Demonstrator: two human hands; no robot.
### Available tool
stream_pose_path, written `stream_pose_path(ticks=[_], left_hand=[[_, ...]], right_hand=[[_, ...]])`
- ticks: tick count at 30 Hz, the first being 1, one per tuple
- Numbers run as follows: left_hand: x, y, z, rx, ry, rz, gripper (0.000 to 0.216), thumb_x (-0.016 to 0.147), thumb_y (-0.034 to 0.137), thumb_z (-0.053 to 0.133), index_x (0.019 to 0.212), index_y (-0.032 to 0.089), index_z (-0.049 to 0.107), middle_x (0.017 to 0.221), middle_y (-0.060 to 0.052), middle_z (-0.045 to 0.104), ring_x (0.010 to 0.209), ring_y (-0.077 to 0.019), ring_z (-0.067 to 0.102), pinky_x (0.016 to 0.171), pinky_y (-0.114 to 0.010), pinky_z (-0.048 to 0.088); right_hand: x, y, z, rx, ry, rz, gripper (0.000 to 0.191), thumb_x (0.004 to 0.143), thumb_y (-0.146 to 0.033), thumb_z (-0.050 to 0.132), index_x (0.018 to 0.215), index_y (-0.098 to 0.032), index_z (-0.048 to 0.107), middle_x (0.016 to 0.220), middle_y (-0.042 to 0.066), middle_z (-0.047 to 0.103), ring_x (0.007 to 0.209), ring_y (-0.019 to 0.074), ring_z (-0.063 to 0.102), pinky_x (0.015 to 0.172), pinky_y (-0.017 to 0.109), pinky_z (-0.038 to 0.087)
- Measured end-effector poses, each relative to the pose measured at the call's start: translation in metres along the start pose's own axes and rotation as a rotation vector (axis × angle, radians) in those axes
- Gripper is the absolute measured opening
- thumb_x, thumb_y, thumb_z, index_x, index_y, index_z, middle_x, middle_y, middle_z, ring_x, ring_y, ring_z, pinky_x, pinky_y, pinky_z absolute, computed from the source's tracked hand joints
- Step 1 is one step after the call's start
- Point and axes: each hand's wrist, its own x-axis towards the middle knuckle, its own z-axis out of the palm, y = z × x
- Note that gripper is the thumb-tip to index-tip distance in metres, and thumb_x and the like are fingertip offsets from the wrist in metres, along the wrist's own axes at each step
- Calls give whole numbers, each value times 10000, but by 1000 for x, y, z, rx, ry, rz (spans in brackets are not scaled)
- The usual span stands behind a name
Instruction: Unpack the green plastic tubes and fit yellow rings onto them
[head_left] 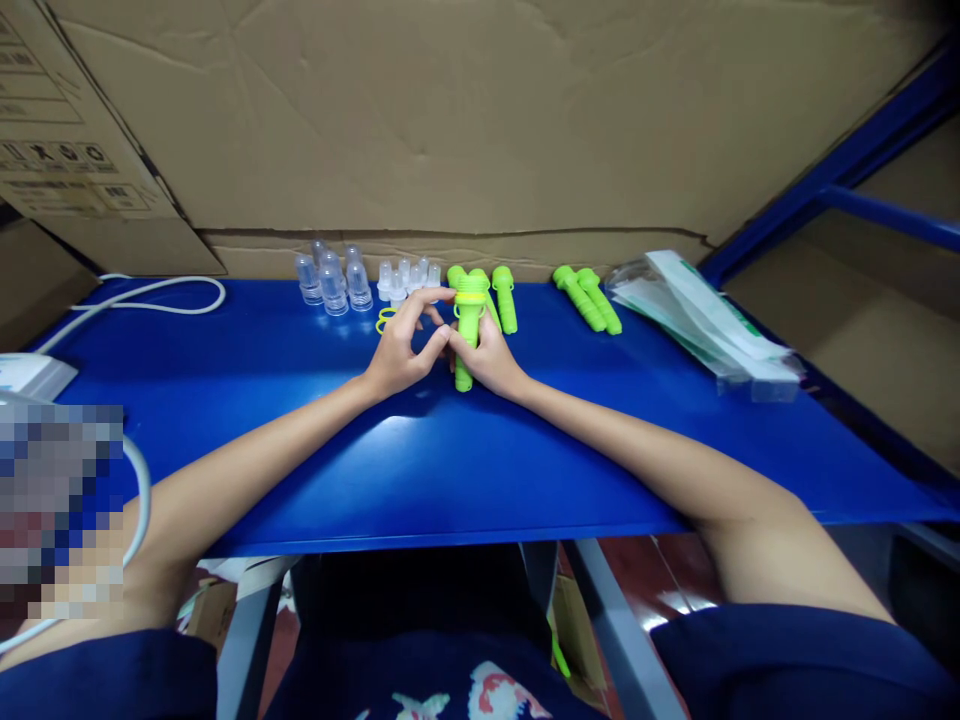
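Upright in my right hand is a bright green torch-shaped plastic tube with a wider head. A yellow ring sits around that head. My left hand is arched beside it, thumb and fingers apart, its index fingertip at the ring and its thumb close to my right thumb. Behind my left fingers lie loose yellow rings, partly hidden. More green tubes lie just behind my right hand. Some of the right fingers are hidden behind the tube.
Clear plastic caps and smaller whitish pieces stand at the back of the blue table. Two green tubes and plastic-wrapped white-green strips lie right. A white cable loops at left; cardboard walls the back.
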Motion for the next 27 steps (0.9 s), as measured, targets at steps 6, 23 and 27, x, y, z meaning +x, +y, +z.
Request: stream_pose_path(ticks=[6, 23, 27], left_hand=[[1, 0, -2, 37, -1, 36, 336, 1075, 383, 512, 1343, 196, 588, 1336, -124, 676, 861, -143, 673, 816, -313, 547], [2, 1, -1, 61, 21, 94, 320, 1064, 419, 507, 1307, 218, 561, 1350, -126, 630, 847, -148, 640, 811, -333, 551], [-3, -6, 2, 56, 4, 25, 443, 1065, 470, 470, 1450, 252, 448, 1377, -133, 607, 915, -180, 661, 795, -343, 538]], right_hand=[[0, 2, 1, -74, 12, -41, 516, 981, -655, 578, 1270, -246, 451, 891, 32, 648, 657, 169, 654, 546, 311, 597], [0, 0, 1, -35, -17, -48, 638, 966, -676, 603, 1410, -250, 438, 827, 2, 622, 600, 155, 606, 593, 337, 598], [0, 5, 1, -80, -8, -35, 655, 990, -645, 584, 1470, -256, 367, 910, 41, 658, 715, 209, 684, 678, 396, 643]])
